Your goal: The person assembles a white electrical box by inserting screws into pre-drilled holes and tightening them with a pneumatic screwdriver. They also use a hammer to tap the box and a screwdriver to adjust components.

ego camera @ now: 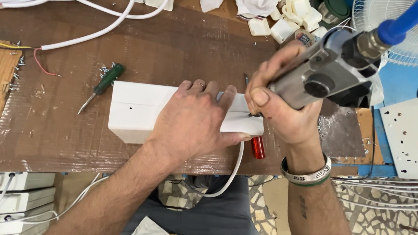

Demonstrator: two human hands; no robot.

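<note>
1. Box: white plastic, rectangular and smooth, long axis left-right on the brown taped worktop, near the front edge.
2. Left hand: fingers spread flat, palm pressing the box's right half.
3. Right hand: grip wrapped tight round a grey metal pneumatic driver with a blue hose; thumb and forefinger pinch near the bit.
4. Key relation: driver tip meets the box's right end, just right of the left fingertips; the tool slants up and to the right. Right hand nearer that end.
5. Red cylinder touches the box's right corner; white cable hangs below.
6. Green-handled screwdriver lies left, apart; loose screws scattered.
</note>
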